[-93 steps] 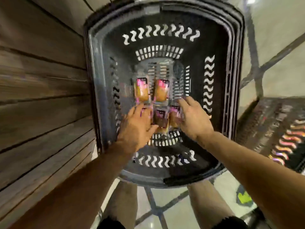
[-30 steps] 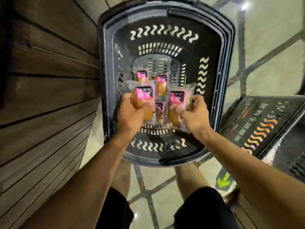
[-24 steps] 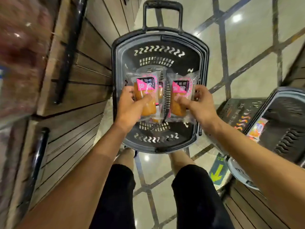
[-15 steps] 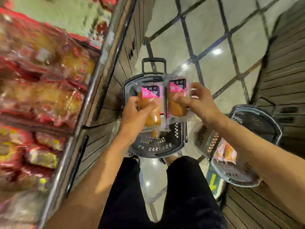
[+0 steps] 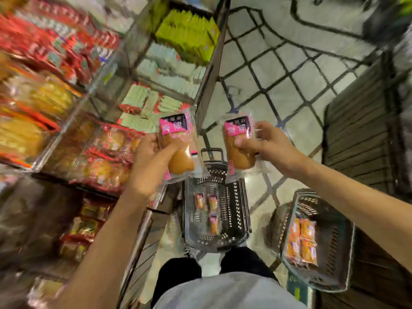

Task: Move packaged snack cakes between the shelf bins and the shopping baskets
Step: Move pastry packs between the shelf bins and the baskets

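each hand grips one snack cake: the left hand (image 5: 148, 166) holds a pink-labelled pack (image 5: 177, 144), the right hand (image 5: 270, 147) another (image 5: 238, 146), both raised level with the shelf bins (image 5: 98, 152) to the left. three cakes (image 5: 209, 210) remain in the basket (image 5: 242, 210) below the hands; neither held pack is shelved yet.

2 pink-label cake pkgs (image 5: 176, 150) (image 5: 239, 146) upright, side by side; approx 3 more (image 5: 209, 210) in basket (image 5: 239, 210).

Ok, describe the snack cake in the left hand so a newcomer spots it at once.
Start at the black basket on the floor between the person's feet. Directly above its near-left corner, the left hand grips a clear-wrapped golden cake. Its pink-and-black label sits beside the shelf; its twin is further right.
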